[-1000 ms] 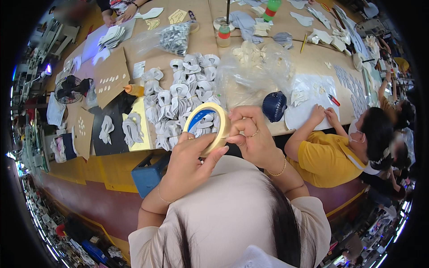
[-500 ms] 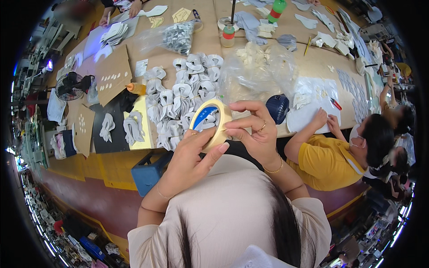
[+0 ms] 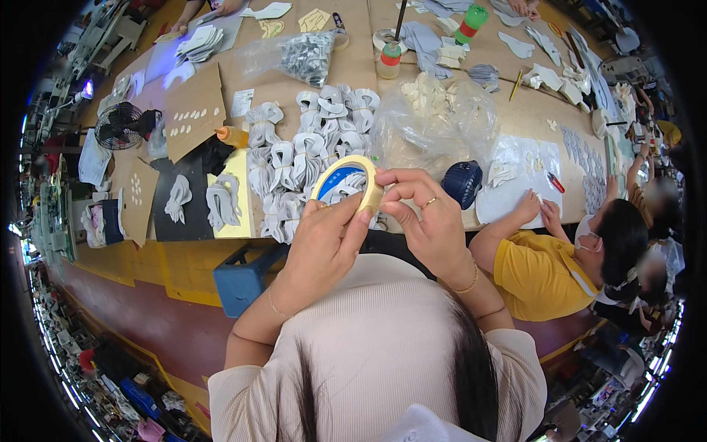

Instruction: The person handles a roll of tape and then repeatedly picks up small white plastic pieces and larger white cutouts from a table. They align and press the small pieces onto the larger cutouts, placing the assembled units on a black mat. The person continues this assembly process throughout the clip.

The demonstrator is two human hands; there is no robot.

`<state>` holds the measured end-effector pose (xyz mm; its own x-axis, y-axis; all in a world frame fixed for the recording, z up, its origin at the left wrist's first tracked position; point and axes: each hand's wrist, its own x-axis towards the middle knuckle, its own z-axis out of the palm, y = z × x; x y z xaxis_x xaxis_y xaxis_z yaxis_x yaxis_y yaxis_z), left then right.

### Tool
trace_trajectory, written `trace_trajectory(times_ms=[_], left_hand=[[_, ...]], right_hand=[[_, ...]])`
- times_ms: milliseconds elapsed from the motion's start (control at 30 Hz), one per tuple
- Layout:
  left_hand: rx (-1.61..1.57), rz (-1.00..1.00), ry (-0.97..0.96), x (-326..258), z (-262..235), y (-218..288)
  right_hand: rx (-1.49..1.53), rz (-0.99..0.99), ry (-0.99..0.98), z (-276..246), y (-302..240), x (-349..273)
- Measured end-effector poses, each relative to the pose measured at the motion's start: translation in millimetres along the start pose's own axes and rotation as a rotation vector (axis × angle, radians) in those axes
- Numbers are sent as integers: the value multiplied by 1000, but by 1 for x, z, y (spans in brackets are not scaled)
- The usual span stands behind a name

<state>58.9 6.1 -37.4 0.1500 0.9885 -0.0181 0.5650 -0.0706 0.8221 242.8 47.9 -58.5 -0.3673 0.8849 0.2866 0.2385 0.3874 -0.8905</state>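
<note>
A roll of cream masking tape (image 3: pixel 373 193) with a blue inner label is held up in front of my chest, tilted, over the table's near edge. My left hand (image 3: pixel 322 236) grips its lower left side, thumb outside and fingers reaching into the ring. At the roll's right side, my right hand (image 3: pixel 421 206) has thumb and forefinger pinched together against the outer face; whether a tape end lies between them is too small to see. Behind the roll, bundles of grey-white fabric pieces (image 3: pixel 308 151) stand in rows on the table.
A clear plastic bag of cream pieces (image 3: pixel 434 110) and a dark blue fan (image 3: pixel 462 183) lie to the right. A co-worker in a yellow shirt (image 3: pixel 541 269) sits close by. A blue stool (image 3: pixel 247 276) stands at left below the table. An orange-capped glue bottle (image 3: pixel 232 136) lies beyond.
The tape roll has shifted slightly relative to my hands, and my right fingers have drawn closer together at its edge. The whole view has swung a little, moving the table rightward.
</note>
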Motion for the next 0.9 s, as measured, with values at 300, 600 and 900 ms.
trace_trajectory(times_ms=[300, 600, 900], left_hand=[[-74, 1, 36, -1, 2, -8], [-185, -8, 70, -2, 9, -19], [-463, -164, 27, -3, 9, -24]], right_hand=[[-100, -100, 56, 4, -1, -1], [-159, -190, 116, 10, -2, -3], [58, -30, 81, 8, -5, -7]])
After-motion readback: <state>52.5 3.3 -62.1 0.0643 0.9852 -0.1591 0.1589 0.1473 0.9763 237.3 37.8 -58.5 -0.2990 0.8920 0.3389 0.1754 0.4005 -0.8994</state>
